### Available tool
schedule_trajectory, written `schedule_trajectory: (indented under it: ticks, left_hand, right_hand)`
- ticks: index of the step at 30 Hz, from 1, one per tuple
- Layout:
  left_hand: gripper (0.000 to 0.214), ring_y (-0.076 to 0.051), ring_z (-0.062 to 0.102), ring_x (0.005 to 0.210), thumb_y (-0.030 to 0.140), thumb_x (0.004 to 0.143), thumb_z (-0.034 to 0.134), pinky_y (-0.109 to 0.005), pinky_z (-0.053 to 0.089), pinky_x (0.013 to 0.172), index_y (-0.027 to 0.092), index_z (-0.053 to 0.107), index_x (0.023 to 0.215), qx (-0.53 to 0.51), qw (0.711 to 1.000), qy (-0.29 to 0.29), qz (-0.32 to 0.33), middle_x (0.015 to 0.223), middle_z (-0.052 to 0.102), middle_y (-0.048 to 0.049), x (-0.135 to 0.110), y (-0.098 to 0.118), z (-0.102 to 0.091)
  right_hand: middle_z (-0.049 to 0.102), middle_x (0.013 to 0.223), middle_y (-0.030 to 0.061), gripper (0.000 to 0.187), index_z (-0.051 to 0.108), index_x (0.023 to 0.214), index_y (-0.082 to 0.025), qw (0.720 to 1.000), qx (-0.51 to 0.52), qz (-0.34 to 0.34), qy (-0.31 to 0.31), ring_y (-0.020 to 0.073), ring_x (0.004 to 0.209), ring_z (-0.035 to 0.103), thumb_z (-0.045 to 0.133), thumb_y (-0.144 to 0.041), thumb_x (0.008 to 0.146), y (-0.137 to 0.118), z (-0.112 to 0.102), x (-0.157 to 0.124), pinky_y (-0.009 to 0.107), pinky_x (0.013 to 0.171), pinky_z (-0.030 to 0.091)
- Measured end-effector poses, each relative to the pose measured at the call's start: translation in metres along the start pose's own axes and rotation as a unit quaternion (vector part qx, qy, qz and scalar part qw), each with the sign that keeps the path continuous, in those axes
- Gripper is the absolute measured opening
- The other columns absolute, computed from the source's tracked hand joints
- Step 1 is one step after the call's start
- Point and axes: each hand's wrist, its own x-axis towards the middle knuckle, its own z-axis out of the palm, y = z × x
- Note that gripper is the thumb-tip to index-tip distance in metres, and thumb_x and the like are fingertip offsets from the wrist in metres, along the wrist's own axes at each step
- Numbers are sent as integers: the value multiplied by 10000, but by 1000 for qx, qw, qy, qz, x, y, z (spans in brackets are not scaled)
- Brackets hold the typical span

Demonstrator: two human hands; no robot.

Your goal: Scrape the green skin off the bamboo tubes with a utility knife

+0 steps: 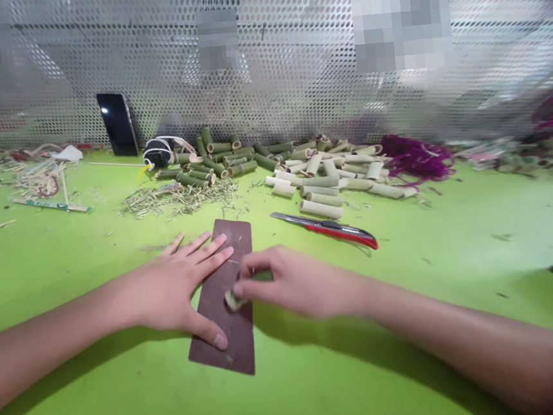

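Observation:
A dark brown strip of sandpaper [234, 237] lies on the green table [92, 262] in front of me. My left hand [177, 287] rests flat on its left side, fingers spread and thumb across the strip. My right hand [287, 281] is closed around a short bamboo tube piece [231, 299], whose pale end touches the sandpaper near the middle of the strip.
A red-handled utility knife [329, 229] lies just right of the sandpaper. Behind it sit piles of cut bamboo tubes [322, 177], green shavings [179, 200], purple thread [415, 156], a black phone [117, 123] leaning on the perforated metal screen, and scraps at far left.

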Motion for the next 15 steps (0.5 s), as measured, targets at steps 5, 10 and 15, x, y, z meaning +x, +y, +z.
schedule_trajectory:
  ticks: [5, 10, 15]
  left_hand:
    - [1328, -401, -60, 1604, 996, 673, 545, -660, -24, 1284, 319, -16, 1668, 2, 1000, 1, 3, 1724, -110, -38, 0, -1, -1]
    - [1337, -406, -48, 1605, 994, 674, 547, -666, -17, 1282, 298, -6, 1673, 6, 1000, 6, 7, 1722, -105, -56, 0, -2, 1]
    - [1329, -406, -34, 1608, 995, 683, 535, -661, -19, 1284, 287, 4, 1676, 4, 1000, 9, 13, 1725, -90, -56, 0, 0, 1]
  right_hand:
    - [732, 789, 2, 250, 734, 860, -212, 999, -7, 29, 39, 133, 587, 546, 633, -430, 929, 0, -4, 0, 274, 526, 343]
    - [736, 790, 20, 276, 715, 911, -207, 990, -56, 31, 126, 149, 611, 591, 594, -448, 967, 1, 1, 0, 270, 540, 364]
    - [753, 802, 16, 162, 701, 1003, -231, 987, -125, -63, 81, 164, 637, 635, 634, -363, 938, -1, 11, -9, 269, 578, 373]
